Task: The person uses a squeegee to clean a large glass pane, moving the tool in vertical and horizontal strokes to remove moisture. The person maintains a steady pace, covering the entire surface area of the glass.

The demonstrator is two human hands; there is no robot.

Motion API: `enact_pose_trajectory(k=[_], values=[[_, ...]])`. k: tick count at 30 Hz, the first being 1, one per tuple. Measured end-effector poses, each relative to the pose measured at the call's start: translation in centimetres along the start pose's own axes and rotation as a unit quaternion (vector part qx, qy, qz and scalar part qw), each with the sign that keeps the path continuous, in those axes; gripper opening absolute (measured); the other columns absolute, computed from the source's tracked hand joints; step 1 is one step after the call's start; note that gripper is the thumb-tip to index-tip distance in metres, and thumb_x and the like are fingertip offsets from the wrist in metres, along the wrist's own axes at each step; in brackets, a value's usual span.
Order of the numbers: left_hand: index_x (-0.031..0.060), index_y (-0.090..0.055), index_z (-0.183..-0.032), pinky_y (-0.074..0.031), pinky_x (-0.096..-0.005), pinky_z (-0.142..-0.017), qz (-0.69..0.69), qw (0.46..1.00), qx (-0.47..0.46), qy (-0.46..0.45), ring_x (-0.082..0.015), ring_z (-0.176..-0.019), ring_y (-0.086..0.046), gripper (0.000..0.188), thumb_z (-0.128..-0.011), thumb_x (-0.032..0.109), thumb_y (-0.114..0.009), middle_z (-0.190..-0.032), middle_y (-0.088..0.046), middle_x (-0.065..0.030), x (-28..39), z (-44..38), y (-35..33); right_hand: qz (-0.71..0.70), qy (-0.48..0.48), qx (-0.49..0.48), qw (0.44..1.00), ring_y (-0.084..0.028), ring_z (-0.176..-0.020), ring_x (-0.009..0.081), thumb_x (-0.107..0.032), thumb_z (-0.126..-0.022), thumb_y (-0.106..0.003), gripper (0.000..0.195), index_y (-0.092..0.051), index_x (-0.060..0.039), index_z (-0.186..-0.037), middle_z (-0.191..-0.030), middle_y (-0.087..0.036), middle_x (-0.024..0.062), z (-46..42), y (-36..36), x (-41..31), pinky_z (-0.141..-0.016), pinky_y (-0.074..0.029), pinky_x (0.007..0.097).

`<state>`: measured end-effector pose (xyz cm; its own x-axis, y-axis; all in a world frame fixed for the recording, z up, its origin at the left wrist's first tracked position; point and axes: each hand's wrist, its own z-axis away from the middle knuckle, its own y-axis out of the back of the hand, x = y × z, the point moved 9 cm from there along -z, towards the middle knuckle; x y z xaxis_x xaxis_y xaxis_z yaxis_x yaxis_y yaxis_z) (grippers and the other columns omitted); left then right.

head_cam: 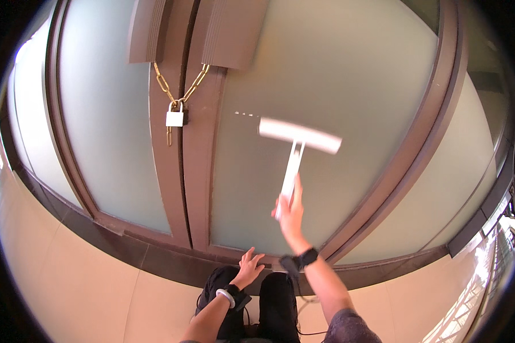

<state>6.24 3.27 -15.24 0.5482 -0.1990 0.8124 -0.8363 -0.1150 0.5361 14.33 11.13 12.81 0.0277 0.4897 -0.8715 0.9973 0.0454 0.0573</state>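
Note:
My right hand (291,214) grips the white handle of a window squeegee (300,133). Its wide pale head lies across the frosted glass door panel (347,77), slightly tilted and blurred; I cannot tell whether it touches the glass. A short row of white marks (246,114) shows on the pane just left of the head. My left hand (250,266) holds nothing, its fingers spread, above my knees near the door's bottom rail (240,253).
A brass-coloured chain (163,83) with a silver padlock (174,118) joins two large brown door handles (234,34). Brown frames (382,193) border the panes. A dark stone sill (124,248) meets the beige tiled floor (90,291). Dark cables (302,296) hang by my wrists.

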Motion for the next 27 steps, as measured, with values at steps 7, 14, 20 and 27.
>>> enact_pose_trajectory(k=[7, 14, 20, 27], values=[[0.0184, -0.058, -0.132, -0.033, -0.0561, -0.108, -0.011, 0.999, 0.022, -0.027, -0.0418, -0.137, -0.034, 0.048, -0.086, 0.021, -0.071, -0.147, -0.041, -0.0178, -0.4, -0.3, -0.5, -0.126, 0.016, -0.081, 0.989, -0.053, -0.05, 0.0089, -0.018, -0.101, -0.051, 0.061, -0.025, -0.0171, -0.156, -0.075, -0.058, 0.0036, -7.6, -4.7, -9.4, -0.043, -0.045, 0.0227], [0.0144, -0.058, -0.131, -0.035, -0.0529, -0.107, -0.03, 0.999, 0.014, -0.033, -0.0414, -0.135, -0.038, 0.05, -0.084, 0.02, -0.071, -0.146, -0.042, -0.0172, -0.7, -0.7, -1.5, -0.06, -0.201, -0.042, 0.977, -0.056, -0.049, 0.0132, -0.026, -0.102, -0.052, 0.019, -0.047, -0.0078, -0.101, -0.067, -0.058, 0.0036, 8.8, -3.8, 12.9, -0.043, -0.044, 0.0275], [0.0082, -0.06, -0.126, -0.038, -0.0514, -0.104, -0.018, 0.998, 0.029, -0.047, -0.0413, -0.127, -0.045, 0.047, -0.082, 0.019, -0.071, -0.143, -0.047, -0.0143, -1.1, -0.7, -1.0, -0.08, -0.196, -0.056, 0.976, -0.057, -0.048, 0.0137, -0.029, -0.103, -0.051, 0.021, -0.047, -0.0084, -0.101, -0.068, -0.057, 0.0041, 9.0, -6.5, 10.7, -0.038, -0.041, 0.0248], [0.0157, -0.062, -0.127, -0.039, -0.0512, -0.103, 0.003, 1.0, 0.015, -0.022, -0.0371, -0.127, -0.047, 0.038, -0.089, 0.021, -0.066, -0.135, -0.055, -0.015, 0.3, 0.1, 0.5, -0.111, -0.025, -0.043, 0.993, -0.057, -0.046, 0.0116, -0.031, -0.103, -0.054, 0.022, -0.049, -0.0101, -0.101, -0.065, -0.057, 0.0017, -6.9, -9.3, -7.8, -0.035, -0.038, 0.0248]])
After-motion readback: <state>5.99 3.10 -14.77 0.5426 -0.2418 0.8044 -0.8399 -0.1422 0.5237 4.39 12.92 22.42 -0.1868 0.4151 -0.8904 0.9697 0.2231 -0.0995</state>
